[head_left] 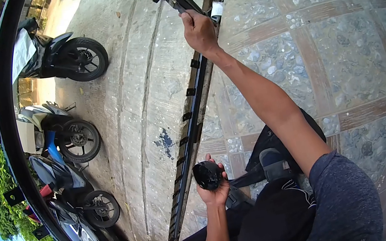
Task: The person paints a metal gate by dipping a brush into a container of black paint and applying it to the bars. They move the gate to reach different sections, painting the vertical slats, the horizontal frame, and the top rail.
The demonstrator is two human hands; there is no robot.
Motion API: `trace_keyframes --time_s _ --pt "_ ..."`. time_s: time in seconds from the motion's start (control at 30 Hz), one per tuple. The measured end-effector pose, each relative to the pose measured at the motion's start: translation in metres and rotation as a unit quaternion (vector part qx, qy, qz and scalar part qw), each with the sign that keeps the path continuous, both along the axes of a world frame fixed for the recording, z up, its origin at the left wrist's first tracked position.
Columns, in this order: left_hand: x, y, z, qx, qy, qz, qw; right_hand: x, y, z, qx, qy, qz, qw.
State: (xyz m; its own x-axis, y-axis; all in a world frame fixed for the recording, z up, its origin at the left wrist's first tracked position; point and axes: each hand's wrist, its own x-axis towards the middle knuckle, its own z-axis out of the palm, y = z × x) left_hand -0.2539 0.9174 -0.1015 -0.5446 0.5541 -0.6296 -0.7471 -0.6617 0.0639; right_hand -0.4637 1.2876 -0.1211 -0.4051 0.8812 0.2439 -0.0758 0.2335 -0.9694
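While the right hand (198,29) stretches far out, its grip clamped round a slim tool (176,3) that meets the black metal frame (187,116), the left hand (214,191) sits low and close to the body. Its grip is cupped round a small black pot (208,174), kept upright just beside the frame's tabbed bar, probably so the tool can reach it easily. Whether the tool is a brush I cannot tell. A white scrap (217,9) lies just beside the right hand. Stone paving (346,52) spreads to the right, and motorbikes (63,60) stand parked on the left.
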Motion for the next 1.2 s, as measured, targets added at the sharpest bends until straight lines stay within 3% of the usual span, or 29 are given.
trace_keyframes --time_s 0.07,0.2,0.33,0.5,0.6,0.7,0.9,1.0,1.2 --pt "0.0 -0.001 0.0 -0.003 0.0 0.001 1.0 -0.003 -0.01 -0.011 0.019 0.075 -0.057 0.995" --pt "0.002 -0.003 -0.002 -0.005 -0.01 -0.001 1.0 0.002 -0.013 -0.009 -0.03 -0.021 0.026 0.999" --pt "0.0 -0.007 -0.008 0.003 -0.006 -0.007 1.0 -0.008 -0.003 -0.007 -0.02 0.005 0.009 1.0" --pt "0.0 -0.004 -0.009 0.002 -0.009 -0.005 1.0 -0.013 -0.008 -0.017 0.024 0.104 -0.049 0.993" --pt "0.002 -0.007 -0.011 -0.008 -0.016 -0.007 1.0 -0.006 0.0 -0.019 -0.038 0.049 0.018 0.998" --pt "0.0 -0.007 -0.009 -0.008 -0.015 -0.006 1.0 0.003 0.007 -0.009 -0.058 0.057 -0.003 0.997" --pt "-0.002 -0.003 -0.009 -0.01 -0.009 -0.012 1.0 0.007 0.005 -0.011 -0.056 0.028 0.057 0.996" --pt "-0.004 -0.003 -0.006 -0.012 -0.007 -0.012 1.0 0.001 0.018 -0.01 -0.043 0.095 0.005 0.995" --pt "-0.004 -0.004 -0.006 -0.006 -0.003 -0.006 1.0 0.041 -0.004 -0.027 -0.115 0.096 0.043 0.988"
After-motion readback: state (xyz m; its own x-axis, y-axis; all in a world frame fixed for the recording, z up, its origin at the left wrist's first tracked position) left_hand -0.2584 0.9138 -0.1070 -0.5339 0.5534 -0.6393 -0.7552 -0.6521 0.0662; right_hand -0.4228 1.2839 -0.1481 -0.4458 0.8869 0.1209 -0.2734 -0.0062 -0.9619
